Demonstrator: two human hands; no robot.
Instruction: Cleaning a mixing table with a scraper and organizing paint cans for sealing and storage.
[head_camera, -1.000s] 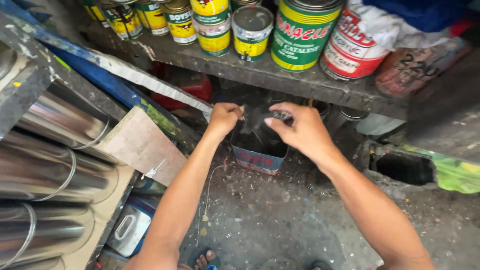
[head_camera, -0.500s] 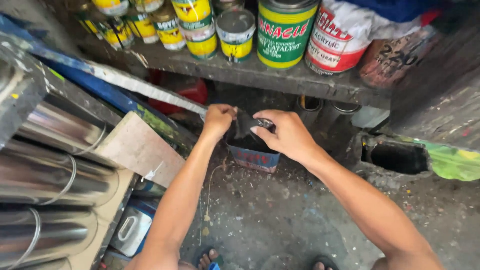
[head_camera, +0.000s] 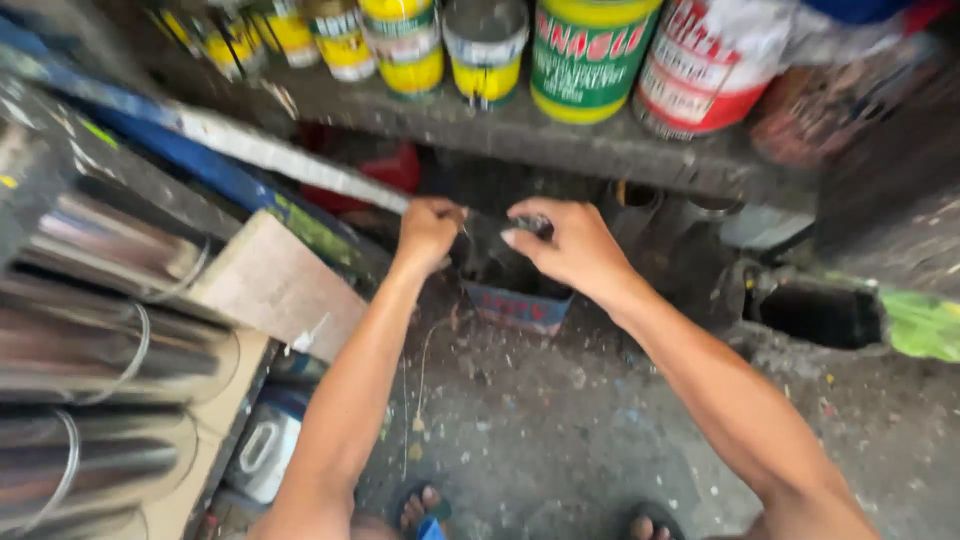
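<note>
- Left hand (head_camera: 428, 232) clenched on rim of dark box (head_camera: 515, 285).
- Right hand (head_camera: 565, 243) gripping small dark piece over box.
- Box on floor (head_camera: 560, 420), beneath shelf (head_camera: 520, 135) of paint cans (head_camera: 590, 55).

shelf (head_camera: 600, 150) blocks above the box (head_camera: 515, 305); open floor (head_camera: 560, 430) in front.

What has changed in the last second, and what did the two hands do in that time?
Little changed. Both hands stayed over the small dark container under the shelf, gripping its dark contents; nothing was visibly released. The view shifted slightly, so the paint cans now sit higher in the picture. The container, the metal pipes at the left and the floor kept their places.
</note>
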